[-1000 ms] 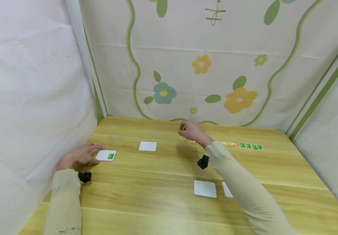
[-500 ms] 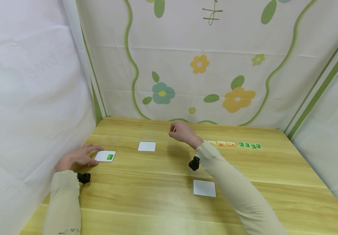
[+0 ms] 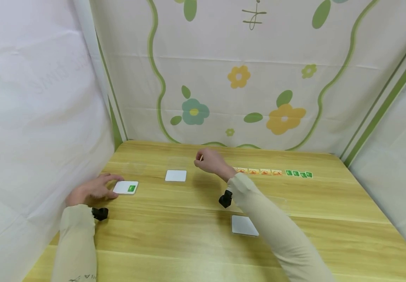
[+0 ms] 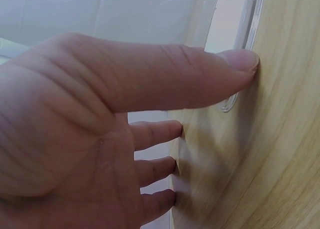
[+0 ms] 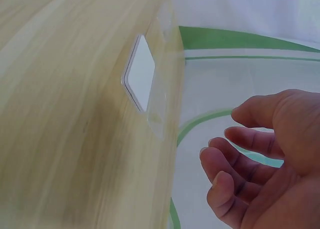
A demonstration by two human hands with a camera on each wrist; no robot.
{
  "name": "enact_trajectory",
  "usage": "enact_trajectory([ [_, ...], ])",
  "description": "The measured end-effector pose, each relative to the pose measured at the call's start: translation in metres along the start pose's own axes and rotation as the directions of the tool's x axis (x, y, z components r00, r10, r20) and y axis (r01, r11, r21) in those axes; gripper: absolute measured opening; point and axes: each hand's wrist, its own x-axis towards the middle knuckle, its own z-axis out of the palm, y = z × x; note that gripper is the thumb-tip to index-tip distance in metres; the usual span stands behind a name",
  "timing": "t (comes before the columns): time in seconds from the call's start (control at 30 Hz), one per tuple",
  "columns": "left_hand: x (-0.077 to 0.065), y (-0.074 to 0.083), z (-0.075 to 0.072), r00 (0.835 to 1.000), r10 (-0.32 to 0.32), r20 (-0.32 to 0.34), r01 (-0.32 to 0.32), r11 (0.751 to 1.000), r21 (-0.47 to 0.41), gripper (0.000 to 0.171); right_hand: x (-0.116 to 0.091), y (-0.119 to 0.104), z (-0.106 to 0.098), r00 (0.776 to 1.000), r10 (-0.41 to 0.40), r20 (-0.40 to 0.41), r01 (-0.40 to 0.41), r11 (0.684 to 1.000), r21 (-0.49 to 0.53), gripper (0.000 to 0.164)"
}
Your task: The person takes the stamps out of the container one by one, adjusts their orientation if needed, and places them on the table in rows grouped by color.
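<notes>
My left hand (image 3: 98,188) holds a clear case (image 3: 121,187) by its near and far corners, thumb and index finger at its sides. White cards fill the case, and a small green card (image 3: 131,188) lies on top. In the left wrist view, the thumb (image 4: 220,74) presses at the case's edge while the other fingertips touch the table. My right hand (image 3: 211,161) hovers over the back of the table, fingers loosely curled. Nothing shows between its thumb and fingers in the right wrist view. To its left sits a cased white stack (image 3: 176,175), visible also as a tilted white stack (image 5: 141,74).
Orange picture cards (image 3: 259,171) form a row at the back, beside several overlapping green cards (image 3: 299,174). Another white stack (image 3: 244,225) lies in front, partly behind the right sleeve. Transparent lids lie behind the cases. A printed cloth wall (image 3: 217,51) rises at the back.
My right hand has moved left and slightly lower, uncovering more of the orange row. Its sleeve now covers part of the front white stack. The left hand stays at its case.
</notes>
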Motion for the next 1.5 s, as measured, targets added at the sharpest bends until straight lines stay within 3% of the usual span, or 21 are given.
enact_trajectory([
  [0.23, 0.001, -0.002, 0.001, 1.000, -0.008, 0.001, 0.008, 1.000, -0.003, 0.061, 0.004, -0.007, 0.014, 1.000, -0.028, -0.007, 0.028, 1.000, 0.011, 0.013],
  [0.93, -0.001, -0.001, -0.005, 1.000, -0.005, 0.015, 0.006, 0.999, -0.053, 0.061, 0.014, -0.037, 0.053, 0.996, -0.041, 0.077, 0.034, 0.994, 0.102, 0.011],
  [1.2, -0.002, -0.001, -0.004, 1.000, -0.015, 0.014, 0.015, 1.000, -0.028, 0.061, 0.020, -0.052, 0.075, 0.992, -0.072, 0.105, 0.062, 0.993, 0.100, 0.011],
  [1.5, 0.001, 0.000, -0.003, 1.000, -0.004, 0.012, 0.004, 1.000, -0.003, 0.060, 0.020, -0.074, 0.095, 0.981, -0.058, 0.185, 0.030, 0.988, 0.150, 0.010],
])
